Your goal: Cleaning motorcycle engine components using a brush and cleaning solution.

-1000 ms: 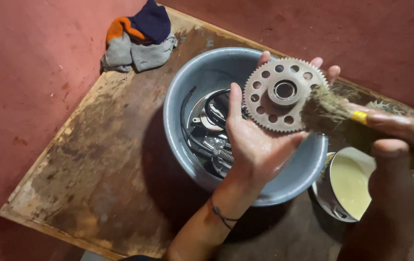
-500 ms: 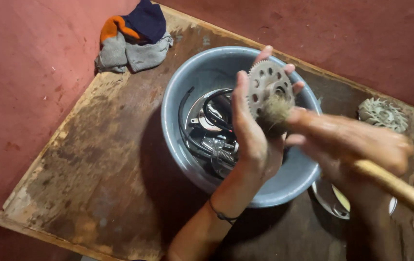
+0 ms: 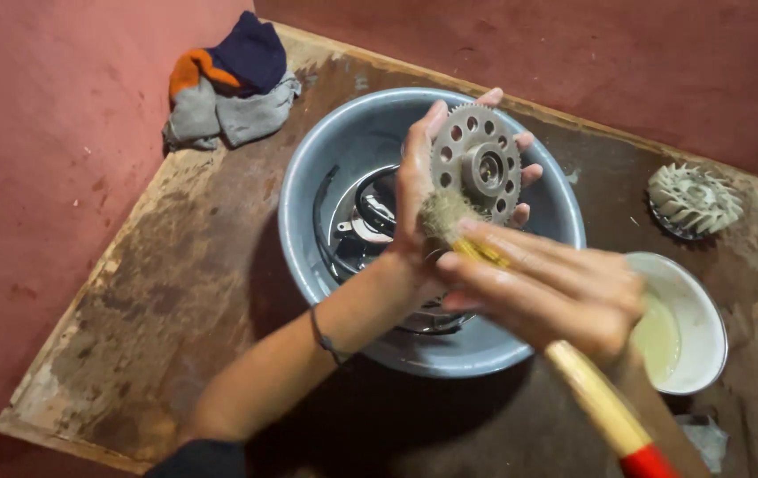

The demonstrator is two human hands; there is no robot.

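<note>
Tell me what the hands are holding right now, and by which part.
Left hand holds the toothed gear by its rim, over the basin. Right hand grips the brush by its handle.

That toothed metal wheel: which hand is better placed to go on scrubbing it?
Probably the right hand: it grips the brush, bristles on the toothed wheel. The left hand is busy holding the wheel over the basin.

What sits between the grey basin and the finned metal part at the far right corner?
Head view: only bare stained board lies between the grey basin and the finned metal part; the white bowl sits nearer.
</note>
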